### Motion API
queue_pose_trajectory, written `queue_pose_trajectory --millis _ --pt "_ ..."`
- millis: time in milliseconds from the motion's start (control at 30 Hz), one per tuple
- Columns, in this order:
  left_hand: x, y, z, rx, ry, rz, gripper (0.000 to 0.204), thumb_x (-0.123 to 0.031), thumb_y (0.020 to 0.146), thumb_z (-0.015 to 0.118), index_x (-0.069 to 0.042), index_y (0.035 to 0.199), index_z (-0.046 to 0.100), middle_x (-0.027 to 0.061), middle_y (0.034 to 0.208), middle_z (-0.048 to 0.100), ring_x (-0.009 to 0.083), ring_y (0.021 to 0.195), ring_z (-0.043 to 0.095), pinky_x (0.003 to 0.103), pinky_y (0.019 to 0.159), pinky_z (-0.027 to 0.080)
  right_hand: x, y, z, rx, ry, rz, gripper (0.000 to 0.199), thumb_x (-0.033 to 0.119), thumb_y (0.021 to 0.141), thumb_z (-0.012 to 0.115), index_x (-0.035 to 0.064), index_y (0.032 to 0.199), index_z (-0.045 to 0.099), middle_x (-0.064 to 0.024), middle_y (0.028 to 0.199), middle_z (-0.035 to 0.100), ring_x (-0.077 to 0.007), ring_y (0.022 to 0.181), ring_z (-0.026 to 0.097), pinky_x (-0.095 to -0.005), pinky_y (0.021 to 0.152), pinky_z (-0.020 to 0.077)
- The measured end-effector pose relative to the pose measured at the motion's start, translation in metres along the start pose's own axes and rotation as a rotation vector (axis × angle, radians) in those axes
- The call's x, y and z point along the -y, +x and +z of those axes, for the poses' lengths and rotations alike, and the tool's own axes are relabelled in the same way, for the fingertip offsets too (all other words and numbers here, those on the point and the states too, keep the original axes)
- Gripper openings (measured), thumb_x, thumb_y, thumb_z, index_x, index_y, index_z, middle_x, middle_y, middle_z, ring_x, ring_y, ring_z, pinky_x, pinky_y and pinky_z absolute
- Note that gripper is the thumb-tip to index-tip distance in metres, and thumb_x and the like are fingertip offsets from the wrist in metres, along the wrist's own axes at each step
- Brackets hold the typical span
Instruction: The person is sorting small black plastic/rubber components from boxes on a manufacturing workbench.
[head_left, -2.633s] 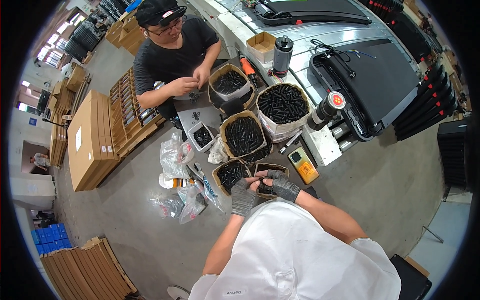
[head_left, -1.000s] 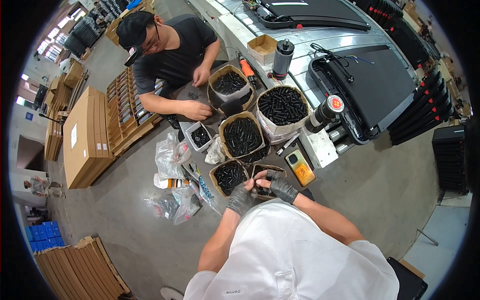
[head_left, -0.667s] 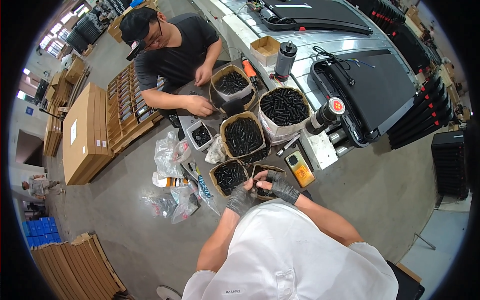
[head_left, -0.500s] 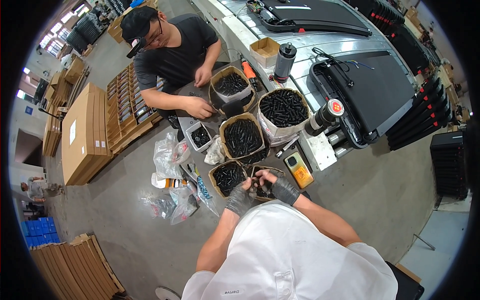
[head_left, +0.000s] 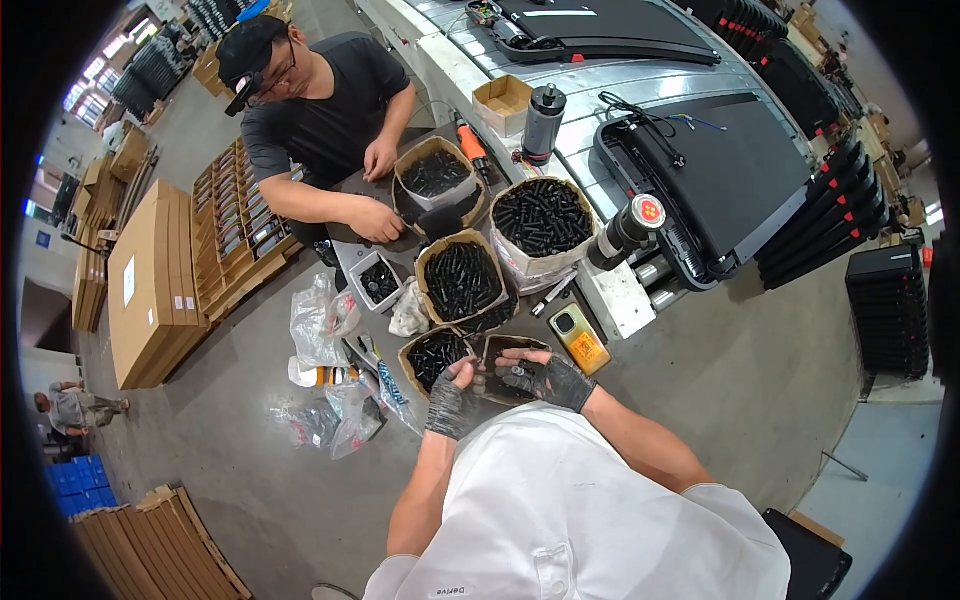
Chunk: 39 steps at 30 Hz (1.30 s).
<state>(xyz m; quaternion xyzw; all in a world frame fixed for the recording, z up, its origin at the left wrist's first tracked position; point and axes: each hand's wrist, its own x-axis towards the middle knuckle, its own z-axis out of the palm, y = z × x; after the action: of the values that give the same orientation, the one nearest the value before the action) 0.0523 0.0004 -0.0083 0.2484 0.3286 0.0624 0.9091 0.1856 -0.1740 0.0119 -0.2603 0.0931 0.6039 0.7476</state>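
Note:
My left hand and my right hand wear dark fingerless gloves and meet just in front of my chest. Their fingertips pinch a small dark part between them; the part is too small to make out. Right under them stand two small brown paper bags of black parts, one bag by the left hand and the other bag beneath the right hand. A phone in an orange case lies just right of my right hand.
Larger bags of black parts stand further away. Across from me a person in black works with both hands at a dark board. Clear plastic bags lie left. Cardboard cartons and flat black machines flank the spot.
My hands stay together over the small bags, fingers shifting slightly. The person opposite has bent lower and brought one hand down to the dark board.

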Motion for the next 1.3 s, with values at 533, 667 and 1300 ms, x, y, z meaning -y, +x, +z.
queue_pose_trajectory --millis 533,667,1300 --pt "0.000 -0.004 -0.001 0.004 0.039 0.005 0.027 -0.017 0.086 0.070 -0.004 0.108 0.064 0.0072 0.093 0.067 0.0159 0.081 0.062 0.027 0.073 0.051 -0.001 -0.006 -0.003 0.029 -0.201 -0.018 0.042 0.008 0.088 0.057 -0.0014 0.129 0.050 -0.0141 0.123 0.058 -0.0220 0.113 0.057 -0.0329 0.100 0.0452" --pt "0.000 -0.005 0.001 -0.011 0.048 -0.003 0.026 -0.017 0.086 0.070 -0.004 0.108 0.064 0.0070 0.093 0.067 0.0157 0.079 0.062 0.027 0.072 0.051 0.001 -0.006 0.000 0.022 -0.327 -0.022 0.039 0.014 0.090 0.058 0.0019 0.127 0.052 -0.0107 0.116 0.061 -0.0174 0.101 0.060 -0.0313 0.092 0.0494" --pt "-0.002 -0.005 0.004 0.021 0.065 0.026 0.026 -0.016 0.089 0.067 -0.003 0.110 0.062 0.0075 0.095 0.068 0.0171 0.084 0.064 0.028 0.076 0.052 -0.002 -0.006 0.009 0.023 -0.365 -0.003 0.043 0.021 0.094 0.055 0.0010 0.131 0.048 -0.0106 0.112 0.061 -0.0164 0.098 0.061 -0.0293 0.090 0.0493"
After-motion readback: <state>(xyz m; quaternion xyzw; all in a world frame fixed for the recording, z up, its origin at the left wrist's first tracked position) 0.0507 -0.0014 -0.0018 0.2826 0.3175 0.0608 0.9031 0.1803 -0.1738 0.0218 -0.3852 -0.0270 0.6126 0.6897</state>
